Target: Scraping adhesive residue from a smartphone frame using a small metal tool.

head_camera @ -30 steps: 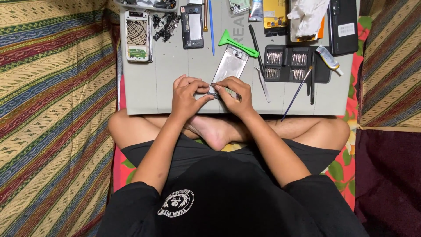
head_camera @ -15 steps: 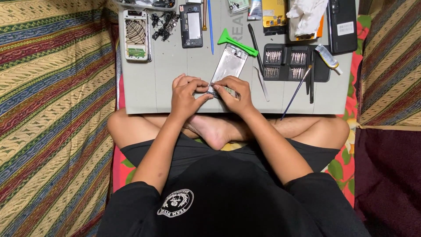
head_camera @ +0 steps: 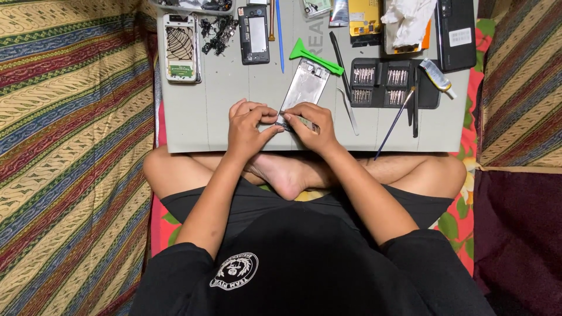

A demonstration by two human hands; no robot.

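Both hands, left hand (head_camera: 249, 126) and right hand (head_camera: 307, 124), pinched on near end of phone frame (head_camera: 304, 88) on desk (head_camera: 199, 117); thin, light, likely bendable, best held by edges.

A flat grey work mat (head_camera: 205, 117) is being covered by a silver phone frame (head_camera: 304, 88), a black screwdriver-bit case (head_camera: 386, 82) and a green plastic pry tool (head_camera: 313, 57).

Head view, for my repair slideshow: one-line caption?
Both hands, left hand and right hand, grip the near end of a silver phone frame on a grey mat.
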